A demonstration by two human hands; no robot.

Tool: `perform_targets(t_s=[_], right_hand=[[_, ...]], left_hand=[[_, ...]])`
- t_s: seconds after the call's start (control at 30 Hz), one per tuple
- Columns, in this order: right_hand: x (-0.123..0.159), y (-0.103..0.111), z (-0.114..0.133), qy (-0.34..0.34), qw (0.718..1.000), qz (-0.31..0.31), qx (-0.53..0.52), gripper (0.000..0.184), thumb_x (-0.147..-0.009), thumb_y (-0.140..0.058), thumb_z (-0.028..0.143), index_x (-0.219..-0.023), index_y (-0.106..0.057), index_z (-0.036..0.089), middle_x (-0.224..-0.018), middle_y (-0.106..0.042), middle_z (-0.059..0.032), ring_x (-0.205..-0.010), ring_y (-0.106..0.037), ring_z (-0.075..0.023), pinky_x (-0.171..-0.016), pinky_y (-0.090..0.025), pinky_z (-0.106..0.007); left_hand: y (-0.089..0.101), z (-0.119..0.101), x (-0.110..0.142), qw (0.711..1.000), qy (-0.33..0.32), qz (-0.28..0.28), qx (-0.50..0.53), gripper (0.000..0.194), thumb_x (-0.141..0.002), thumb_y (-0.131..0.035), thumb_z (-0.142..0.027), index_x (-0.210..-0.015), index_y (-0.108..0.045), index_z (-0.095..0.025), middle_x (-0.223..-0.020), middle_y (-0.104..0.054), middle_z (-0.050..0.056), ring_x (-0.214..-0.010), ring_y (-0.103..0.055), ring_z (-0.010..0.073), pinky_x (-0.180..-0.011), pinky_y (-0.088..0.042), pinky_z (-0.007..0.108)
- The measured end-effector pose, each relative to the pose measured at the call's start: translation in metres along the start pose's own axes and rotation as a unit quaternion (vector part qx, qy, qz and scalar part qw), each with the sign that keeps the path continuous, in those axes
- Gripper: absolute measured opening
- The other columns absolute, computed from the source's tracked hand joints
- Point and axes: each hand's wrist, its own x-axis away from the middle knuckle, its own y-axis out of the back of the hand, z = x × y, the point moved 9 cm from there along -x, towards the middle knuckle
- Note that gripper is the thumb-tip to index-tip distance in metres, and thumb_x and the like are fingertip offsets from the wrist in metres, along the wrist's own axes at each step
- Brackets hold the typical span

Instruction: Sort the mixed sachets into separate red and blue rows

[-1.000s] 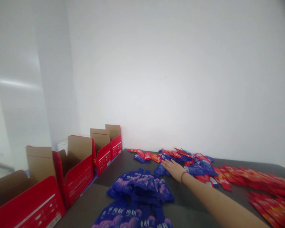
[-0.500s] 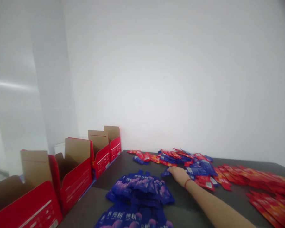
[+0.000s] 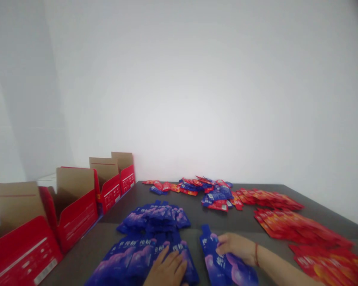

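My right hand lies low on the dark table, fingers curled on a blue pouch that it holds flat against the surface. My left hand rests with fingers stretched out on a spread of blue pouches at the bottom edge. Behind it sits another stack of blue pouches. A mixed heap of red and blue pouches lies farther back near the wall.
Open red cardboard boxes stand in a row along the table's left edge. Rows of red pouches cover the right side. A white wall rises behind the table.
My right hand drew back from the far mixed heap toward me with a blue pouch. My left hand came into view on the near blue pouches. The view turned right.
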Motion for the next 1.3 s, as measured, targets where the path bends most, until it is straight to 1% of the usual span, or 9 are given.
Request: perform_targets(t_s=[0.1, 0.17, 0.3, 0.47, 0.63, 0.77, 0.93, 1.13, 1.3], right_hand=[[0.018, 0.003, 0.004, -0.006, 0.995, -0.046, 0.085, 0.01, -0.066, -0.06, 0.021, -0.074, -0.064, 0.017, -0.067, -0.066, -0.0007, -0.066, -0.063, -0.0177, -0.066, -0.048, -0.027], [0.031, 0.011, 0.018, 0.018, 0.985, -0.101, 0.136, 0.031, -0.064, -0.06, 0.016, -0.095, -0.065, 0.016, -0.086, -0.069, -0.0056, -0.086, -0.063, -0.0224, -0.08, -0.046, -0.032], [0.069, 0.011, 0.046, 0.07, 0.919, -0.193, 0.338, 0.055, -0.07, -0.059, 0.021, -0.125, -0.055, 0.013, -0.12, -0.059, -0.016, -0.115, -0.051, -0.0299, -0.098, -0.037, -0.039], [0.094, 0.007, 0.019, 0.002, 0.908, -0.181, 0.377, 0.067, -0.06, -0.067, 0.026, -0.125, -0.055, 0.012, -0.12, -0.058, -0.0172, -0.113, -0.053, -0.0313, -0.096, -0.04, -0.037], [0.086, 0.033, -0.018, -0.001, 0.957, -0.192, 0.216, 0.046, -0.065, -0.061, 0.025, -0.11, -0.059, 0.014, -0.103, -0.067, -0.0126, -0.099, -0.061, -0.0259, -0.087, -0.044, -0.032], [0.075, 0.037, -0.031, 0.045, 0.985, -0.156, -0.052, 0.025, -0.075, -0.057, 0.039, -0.089, -0.062, 0.019, -0.086, -0.07, -0.0054, -0.086, -0.064, -0.0227, -0.078, -0.047, -0.031], [0.069, 0.026, -0.044, 0.007, 0.925, -0.139, -0.353, 0.033, -0.068, -0.068, 0.05, -0.082, -0.06, 0.021, -0.068, -0.067, 0.0016, -0.061, -0.062, -0.0142, -0.061, -0.049, -0.025], [0.075, 0.033, -0.05, -0.028, 0.883, -0.174, -0.435, 0.032, -0.063, -0.075, 0.046, -0.077, -0.064, 0.019, -0.065, -0.068, -0.0021, -0.061, -0.064, -0.0171, -0.06, -0.051, -0.026], [0.079, 0.026, -0.033, -0.014, 0.909, -0.113, -0.401, 0.052, -0.061, -0.079, 0.041, -0.107, -0.063, 0.021, -0.089, -0.074, -0.0031, -0.074, -0.068, -0.0179, -0.068, -0.052, -0.025]], left_hand=[[0.009, -0.021, -0.012, 0.998, 0.017, 0.008, 0.055, 0.036, -0.091, -0.049, -0.035, -0.123, -0.056, -0.021, -0.13, -0.058, 0.007, -0.119, -0.052, 0.0236, -0.106, -0.036, 0.039], [0.006, -0.042, -0.022, 0.993, 0.025, 0.03, 0.108, 0.042, -0.091, -0.047, -0.037, -0.128, -0.052, -0.019, -0.136, -0.052, 0.008, -0.124, -0.048, 0.024, -0.108, -0.034, 0.038], [-0.012, -0.066, -0.042, 0.981, 0.087, 0.077, 0.156, 0.067, -0.087, -0.048, -0.047, -0.14, -0.037, -0.007, -0.147, -0.032, 0.019, -0.134, -0.032, 0.032, -0.11, -0.029, 0.044], [-0.031, -0.081, -0.066, 0.971, 0.143, 0.113, 0.155, 0.067, -0.087, -0.049, -0.042, -0.138, -0.039, 0.0, -0.145, -0.033, 0.023, -0.136, -0.026, 0.0344, -0.114, -0.018, 0.047], [-0.044, -0.086, -0.08, 0.968, 0.124, 0.07, 0.205, 0.05, -0.086, -0.045, -0.025, -0.133, -0.048, -0.009, -0.14, -0.045, 0.014, -0.132, -0.037, 0.0265, -0.115, -0.021, 0.041], [-0.06, -0.073, -0.076, 0.967, 0.123, 0.03, 0.222, 0.063, -0.079, -0.05, -0.025, -0.139, -0.04, -0.012, -0.148, -0.035, 0.012, -0.137, -0.026, 0.0282, -0.115, -0.017, 0.045], [-0.075, -0.069, -0.072, 0.967, 0.098, 0.079, 0.22, 0.066, -0.076, -0.053, -0.028, -0.139, -0.041, -0.012, -0.147, -0.036, 0.013, -0.138, -0.024, 0.031, -0.114, -0.016, 0.051], [-0.071, -0.08, -0.072, 0.984, 0.004, 0.047, 0.173, 0.049, -0.084, -0.056, -0.03, -0.13, -0.05, -0.015, -0.137, -0.05, 0.01, -0.128, -0.043, 0.0235, -0.109, -0.032, 0.037], [-0.052, -0.096, -0.072, 0.995, -0.073, -0.027, 0.064, 0.023, -0.092, -0.05, -0.023, -0.11, -0.062, -0.014, -0.113, -0.068, 0.008, -0.106, -0.062, 0.0195, -0.095, -0.047, 0.029]])
